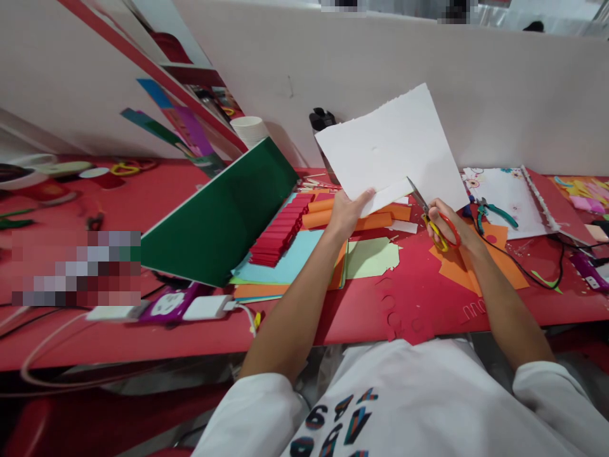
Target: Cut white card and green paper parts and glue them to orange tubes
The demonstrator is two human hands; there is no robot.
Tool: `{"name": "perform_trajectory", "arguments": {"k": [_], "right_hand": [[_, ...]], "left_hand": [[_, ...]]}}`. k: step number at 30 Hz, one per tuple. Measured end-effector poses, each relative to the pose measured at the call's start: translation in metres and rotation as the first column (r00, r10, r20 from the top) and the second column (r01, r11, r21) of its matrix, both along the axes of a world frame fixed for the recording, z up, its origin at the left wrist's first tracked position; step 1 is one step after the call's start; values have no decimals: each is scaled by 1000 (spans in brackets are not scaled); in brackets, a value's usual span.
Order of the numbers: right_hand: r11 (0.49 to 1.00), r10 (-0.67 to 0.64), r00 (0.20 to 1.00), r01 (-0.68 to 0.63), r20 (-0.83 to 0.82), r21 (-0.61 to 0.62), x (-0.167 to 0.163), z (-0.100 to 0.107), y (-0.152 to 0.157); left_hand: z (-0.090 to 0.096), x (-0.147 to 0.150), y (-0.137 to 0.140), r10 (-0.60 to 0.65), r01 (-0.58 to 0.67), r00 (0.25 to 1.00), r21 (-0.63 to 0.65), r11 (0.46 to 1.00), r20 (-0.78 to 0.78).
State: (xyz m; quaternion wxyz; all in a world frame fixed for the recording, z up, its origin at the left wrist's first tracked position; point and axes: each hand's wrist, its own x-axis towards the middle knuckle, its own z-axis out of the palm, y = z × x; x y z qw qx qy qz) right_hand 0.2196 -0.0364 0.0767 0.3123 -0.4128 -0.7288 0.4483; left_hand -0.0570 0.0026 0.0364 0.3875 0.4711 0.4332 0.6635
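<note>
A large sheet of white paper [399,139] with a ragged top edge is held up above the table by my left hand [348,209], gripping its lower left corner. In my right hand [445,222] is a pair of scissors [440,230] with red and yellow handles. Its blades lie at the paper's lower part, beside a partly cut strip [387,195]. Below the paper are rolled orange paper tubes [373,221] and a stack of folded red paper [280,235]. Whether the blades are closed together I cannot make out.
A green board [223,216] leans at the left. Teal-handled pliers [495,212] lie right, by orange paper [504,266] and a black cable. Blue and green sheets [304,251] and a purple power strip [166,304] with a white charger are in front. A dark bottle [323,127] stands behind.
</note>
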Motion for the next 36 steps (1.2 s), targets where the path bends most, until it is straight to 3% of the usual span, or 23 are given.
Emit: {"name": "perform_trajectory", "arguments": {"k": [5, 21, 36], "right_hand": [[998, 43, 998, -45, -43, -53, 7, -1, 2], [997, 53, 996, -57, 74, 55, 8, -5, 5], [999, -2, 998, -1, 70, 51, 2, -4, 3]], "left_hand": [[-2, -6, 3, 34, -34, 999, 36, 999, -3], [-3, -1, 2, -17, 16, 1000, 43, 999, 21], [-2, 1, 1, -13, 13, 1000, 23, 1000, 7]]}}
